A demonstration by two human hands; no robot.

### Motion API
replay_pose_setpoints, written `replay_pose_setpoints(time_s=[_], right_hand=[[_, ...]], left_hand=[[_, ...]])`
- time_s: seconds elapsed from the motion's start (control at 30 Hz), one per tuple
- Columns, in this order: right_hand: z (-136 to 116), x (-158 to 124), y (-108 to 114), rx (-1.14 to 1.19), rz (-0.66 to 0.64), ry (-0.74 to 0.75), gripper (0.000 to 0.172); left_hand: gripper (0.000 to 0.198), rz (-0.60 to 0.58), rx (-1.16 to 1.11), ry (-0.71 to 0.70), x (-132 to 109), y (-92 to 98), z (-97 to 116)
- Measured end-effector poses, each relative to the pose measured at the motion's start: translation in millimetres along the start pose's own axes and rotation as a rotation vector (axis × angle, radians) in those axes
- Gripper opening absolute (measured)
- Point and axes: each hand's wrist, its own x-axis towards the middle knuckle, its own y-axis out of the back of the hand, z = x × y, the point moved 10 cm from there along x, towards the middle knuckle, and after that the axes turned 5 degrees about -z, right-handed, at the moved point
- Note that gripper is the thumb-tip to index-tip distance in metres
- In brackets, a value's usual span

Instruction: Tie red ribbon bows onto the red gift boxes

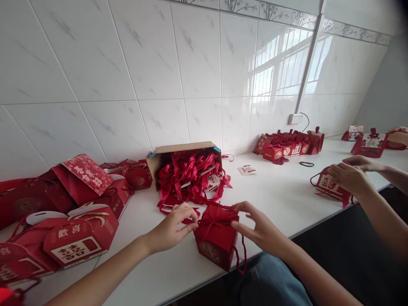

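Note:
A red gift box (214, 244) with a round gold emblem stands near the table's front edge. A red ribbon (219, 217) is tied in a bow across its top, and a twisted cord handle (244, 255) hangs down its right side. My left hand (177, 227) pinches the ribbon at the bow's left side, thumb and fingertips together. At the right side of the bow, my right hand (259, 227) has its thumb and index finger around the ribbon, close to the box's upper edge; the exact contact is partly hidden.
Behind the gift box, an open cardboard carton (152, 172) lies full of red ribbons. Several finished red boxes (79, 233) crowd the left, with more boxes (287, 146) along the wall. A card (247, 170) lies nearby. At right, another person's hands (353, 176) handle a red box (330, 187).

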Motion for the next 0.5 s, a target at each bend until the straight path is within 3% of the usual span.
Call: replay_pose_setpoints(time_s=[0.07,0.13,0.23,0.33,0.37,0.43,0.47,0.5], right_hand=[[1.2,-8.1,-19.7,0.145,-0.069,0.045,0.075],[0.5,-15.9,-32.2,0.158,-0.080,0.070,0.100],[6.4,-23.6,-31.1,0.113,-0.092,0.086,0.097],[43.3,-21.3,2.0,0.064,-0.068,-0.001,0.092],[65.0,-19.5,27.1,0.019,0.057,-0.084,0.096],[103.2,-34.1,95.3,-0.228,0.562,-0.302,0.112],[111.3,-43.3,114.3,-0.369,0.742,-0.368,0.118],[116.6,-45.3,119.7,-0.468,0.811,-0.393,0.115]], left_hand=[[0.019,0.022,-0.106,0.008,-4.7,-3.7,2.7],[0.018,0.013,-0.178,0.028,-9.7,-8.1,7.4],[0.017,0.039,-0.215,0.063,-23.7,-4.6,17.4],[0.030,0.078,-0.203,0.099,-47.9,2.1,26.4],[0.033,0.075,-0.187,0.111,-56.5,2.0,28.7],[0.037,0.068,-0.135,0.132,-71.7,0.1,31.2],[0.039,0.075,-0.098,0.140,-78.0,0.1,31.2],[0.041,0.093,-0.051,0.150,-83.7,1.5,29.7]])
